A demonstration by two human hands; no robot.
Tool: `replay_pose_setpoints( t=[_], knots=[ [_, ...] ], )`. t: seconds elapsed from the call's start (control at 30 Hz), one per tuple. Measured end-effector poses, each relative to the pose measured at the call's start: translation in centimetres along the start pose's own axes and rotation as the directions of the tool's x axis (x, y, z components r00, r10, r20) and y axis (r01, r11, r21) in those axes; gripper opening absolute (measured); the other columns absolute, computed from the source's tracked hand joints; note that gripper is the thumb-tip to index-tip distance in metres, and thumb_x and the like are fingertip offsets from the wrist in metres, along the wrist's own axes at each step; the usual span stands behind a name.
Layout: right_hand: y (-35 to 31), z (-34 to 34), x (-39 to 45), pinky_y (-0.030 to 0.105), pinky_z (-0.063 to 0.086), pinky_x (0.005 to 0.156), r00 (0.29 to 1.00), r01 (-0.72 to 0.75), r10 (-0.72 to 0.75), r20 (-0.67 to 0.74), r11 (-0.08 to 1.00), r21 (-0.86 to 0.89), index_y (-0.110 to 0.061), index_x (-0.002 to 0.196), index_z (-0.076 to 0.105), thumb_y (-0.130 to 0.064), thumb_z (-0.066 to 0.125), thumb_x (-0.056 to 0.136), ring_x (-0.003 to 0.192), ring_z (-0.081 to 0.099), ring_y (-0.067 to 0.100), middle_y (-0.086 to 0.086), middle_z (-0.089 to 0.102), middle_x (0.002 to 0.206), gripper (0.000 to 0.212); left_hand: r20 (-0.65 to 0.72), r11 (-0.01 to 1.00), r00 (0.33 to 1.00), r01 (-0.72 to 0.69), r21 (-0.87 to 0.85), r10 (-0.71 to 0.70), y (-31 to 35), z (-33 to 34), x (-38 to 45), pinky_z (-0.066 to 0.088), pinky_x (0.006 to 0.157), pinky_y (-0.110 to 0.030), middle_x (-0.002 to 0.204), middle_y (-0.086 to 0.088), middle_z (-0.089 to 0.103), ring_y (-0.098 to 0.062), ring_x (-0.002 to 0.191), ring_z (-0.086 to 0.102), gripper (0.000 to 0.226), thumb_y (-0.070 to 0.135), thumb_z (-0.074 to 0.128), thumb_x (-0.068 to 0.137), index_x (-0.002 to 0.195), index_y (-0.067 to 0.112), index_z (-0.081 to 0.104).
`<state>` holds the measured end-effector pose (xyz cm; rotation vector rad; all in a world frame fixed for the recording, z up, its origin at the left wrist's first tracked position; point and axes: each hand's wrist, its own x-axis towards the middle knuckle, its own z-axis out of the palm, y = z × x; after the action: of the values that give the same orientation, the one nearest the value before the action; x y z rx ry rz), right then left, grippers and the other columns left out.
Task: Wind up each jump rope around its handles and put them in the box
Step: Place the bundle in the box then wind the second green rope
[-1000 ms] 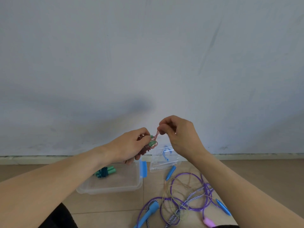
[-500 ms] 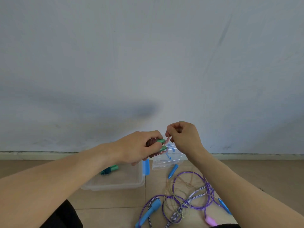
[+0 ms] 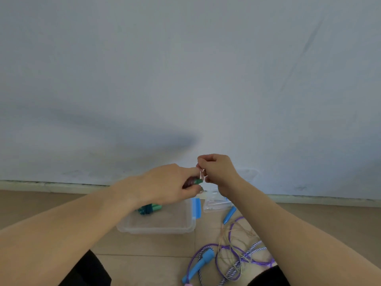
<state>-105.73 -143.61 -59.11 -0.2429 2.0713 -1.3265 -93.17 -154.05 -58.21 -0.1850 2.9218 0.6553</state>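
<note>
My left hand point(image 3: 165, 185) grips a jump rope with green handles point(image 3: 193, 181), its dark red cord wound round them. My right hand point(image 3: 217, 169) pinches the pale pink loose end of that cord just right of the handles. Both hands are raised above the clear plastic box point(image 3: 158, 226) on the floor. Inside the box lies a wound teal jump rope point(image 3: 149, 209). On the floor to the right lies a tangle of purple, striped and tan ropes point(image 3: 237, 252) with blue handles point(image 3: 201, 263).
The box's clear lid point(image 3: 216, 203) with a blue latch lies against the wall to the right of the box. A separate blue handle point(image 3: 228, 216) lies below the lid. A pale wall rises close behind. My knees, in dark cloth, frame the bottom edge.
My hands have drawn closer together and the right hand has pulled the cord end in tight against the handles. The camera has tipped slightly, so the box sits lower in view.
</note>
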Motion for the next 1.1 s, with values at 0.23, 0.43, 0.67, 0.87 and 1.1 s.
replay_pose_setpoints(
  t=[0.23, 0.43, 0.67, 0.87, 1.1],
  knots=[
    [-0.2, 4.7, 1.9, 0.038, 0.059, 0.079, 0.852, -0.04, 0.185, 0.489, 0.956, -0.292, -0.017, 0.12, 0.06, -0.054, 0.057, 0.092, 0.086, 0.066, 0.024, 0.009, 0.061, 0.115, 0.046, 0.184, 0.946, 0.942, 0.305, -0.109, -0.282, -6.6, -0.4, -2.7, 0.051, 0.052, -0.028, 0.081, 0.004, 0.062, -0.007, 0.039, 0.055, 0.034, 0.061, 0.046, 0.095, 0.109, 0.031, 0.051],
    [0.7, 9.7, 4.4, 0.025, 0.047, 0.06, 0.721, -0.015, 0.188, 0.667, 0.966, -0.256, -0.006, 0.112, 0.071, -0.02, 0.069, 0.091, 0.064, 0.059, 0.013, 0.008, 0.072, 0.089, 0.025, 0.308, 0.913, 0.886, 0.394, -0.106, -0.346, -11.2, 0.2, -4.7, 0.056, 0.075, -0.034, 0.108, 0.0, 0.065, -0.016, 0.077, 0.067, 0.059, 0.061, 0.065, 0.084, 0.127, 0.032, 0.037],
    [5.5, 16.4, 8.9, 0.021, 0.057, 0.054, 0.811, -0.167, 0.393, 0.434, 0.866, -0.471, 0.005, 0.088, 0.069, -0.009, 0.065, 0.093, 0.052, 0.061, 0.014, 0.011, 0.067, 0.061, 0.015, 0.391, 0.868, 0.779, 0.475, 0.143, -0.49, -14.0, 1.2, -6.5, 0.048, 0.097, -0.042, 0.134, -0.012, 0.056, -0.03, 0.114, 0.057, 0.084, 0.061, 0.052, 0.091, 0.151, 0.01, 0.023],
    [16.6, 20.4, 11.0, 0.018, 0.038, 0.036, 0.813, -0.358, 0.56, 0.16, 0.698, -0.62, -0.008, 0.072, 0.056, -0.008, 0.051, 0.099, 0.037, 0.045, 0.009, 0.005, 0.054, 0.055, 0.027, 0.468, 0.883, 0.759, 0.454, 0.117, -0.452, -15.4, 1.4, -6.6, 0.049, 0.097, -0.042, 0.126, -0.009, 0.063, -0.028, 0.11, 0.061, 0.056, 0.054, 0.042, 0.099, 0.128, 0.009, 0.057],
    [17.8, 20.8, 10.2, 0.033, 0.051, 0.075, 0.846, -0.194, 0.508, 0.161, 0.574, -0.795, -0.007, 0.105, 0.06, -0.009, 0.046, 0.098, 0.091, 0.063, 0.027, 0.014, 0.064, 0.11, 0.016, 0.473, 0.877, 0.749, 0.466, 0.119, -0.463, -14.4, 0.9, -5.0, 0.047, 0.083, -0.034, 0.126, -0.013, 0.062, -0.03, 0.107, 0.06, 0.045, 0.037, 0.038, 0.104, 0.125, 0.003, 0.058]
  ],
)
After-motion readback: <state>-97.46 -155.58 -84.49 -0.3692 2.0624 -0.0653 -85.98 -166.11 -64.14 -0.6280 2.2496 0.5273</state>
